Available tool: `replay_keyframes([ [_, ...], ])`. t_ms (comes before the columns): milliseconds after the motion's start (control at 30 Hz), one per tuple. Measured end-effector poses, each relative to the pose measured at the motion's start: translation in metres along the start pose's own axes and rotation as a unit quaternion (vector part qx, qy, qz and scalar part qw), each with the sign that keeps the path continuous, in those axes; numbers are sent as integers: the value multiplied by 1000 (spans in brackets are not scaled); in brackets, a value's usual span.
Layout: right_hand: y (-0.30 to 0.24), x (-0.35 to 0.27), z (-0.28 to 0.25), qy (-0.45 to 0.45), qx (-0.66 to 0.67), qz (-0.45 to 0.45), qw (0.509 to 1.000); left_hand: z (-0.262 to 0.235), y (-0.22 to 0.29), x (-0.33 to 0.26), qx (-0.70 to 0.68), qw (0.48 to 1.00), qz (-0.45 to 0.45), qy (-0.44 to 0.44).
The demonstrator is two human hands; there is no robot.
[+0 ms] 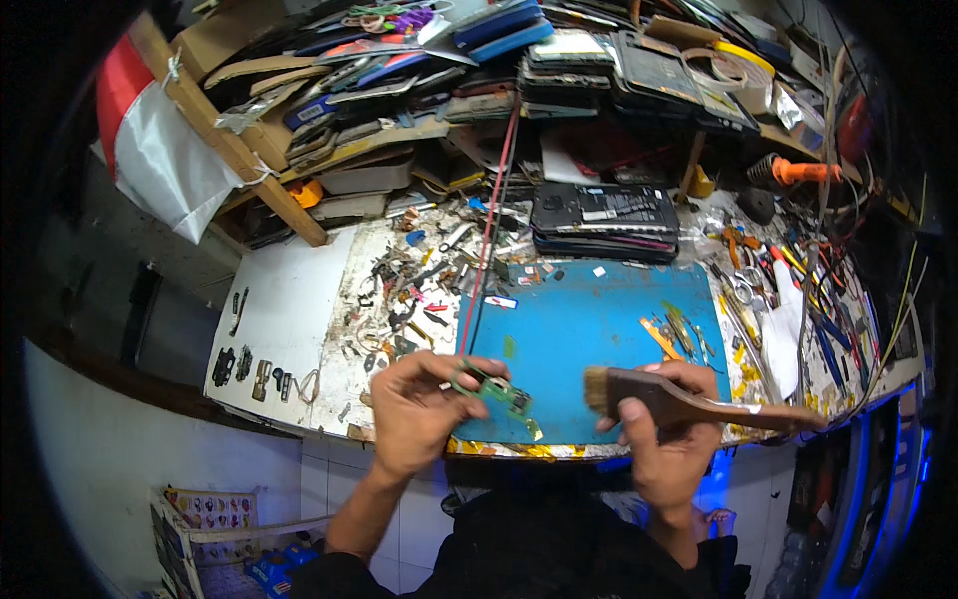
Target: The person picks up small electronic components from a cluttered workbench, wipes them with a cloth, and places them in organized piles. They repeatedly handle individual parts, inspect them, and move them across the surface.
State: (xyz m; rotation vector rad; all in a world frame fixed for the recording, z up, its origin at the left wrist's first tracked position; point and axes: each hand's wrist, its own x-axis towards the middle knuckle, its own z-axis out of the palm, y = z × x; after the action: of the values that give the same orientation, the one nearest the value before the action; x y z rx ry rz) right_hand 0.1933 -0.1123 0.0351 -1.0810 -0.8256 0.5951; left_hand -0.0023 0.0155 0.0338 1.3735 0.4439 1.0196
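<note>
Above the near edge of the blue work mat (559, 339), my left hand (424, 409) pinches a small green circuit board (504, 391) between thumb and fingers. The board is tilted, with its free end pointing right and down. In my right hand (664, 429) is a brush (689, 399) with a dark wooden handle. Its short tan bristles (596, 390) face left toward the board, a gap apart from it. The brush handle reaches out to the right past my fingers. A red wire and a black wire (491, 225) hang down behind my left hand.
Stacked phones (604, 222) stand behind the mat. Loose small parts (409, 290) litter the bench's left half. Pliers, tweezers and screwdrivers (788, 290) crowd the right side. An overloaded shelf (369, 145) spans the back, and an orange-handled tool (806, 172) hangs at the right.
</note>
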Motion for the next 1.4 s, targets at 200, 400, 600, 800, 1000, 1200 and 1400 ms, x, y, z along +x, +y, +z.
replay_keyframes([
  [200,-9,5,6,-83,-287,-121,947,35,-22,-23,-21,995,79,60],
  [400,-12,10,4,-165,-150,-104,969,43,-26,-24,2,992,103,68],
  [600,-22,14,1,-52,-116,-5,992,30,-27,-20,323,883,322,109],
  [800,-16,21,0,-95,-404,-118,902,22,-8,-38,485,802,337,90],
  [1000,-7,2,-9,-179,-237,-62,953,28,-21,-31,394,816,407,116],
  [1200,1,10,-3,-220,-45,-24,974,31,-24,-28,321,852,401,96],
  [1400,26,10,-17,33,-207,18,978,32,-24,-31,300,854,401,140],
])
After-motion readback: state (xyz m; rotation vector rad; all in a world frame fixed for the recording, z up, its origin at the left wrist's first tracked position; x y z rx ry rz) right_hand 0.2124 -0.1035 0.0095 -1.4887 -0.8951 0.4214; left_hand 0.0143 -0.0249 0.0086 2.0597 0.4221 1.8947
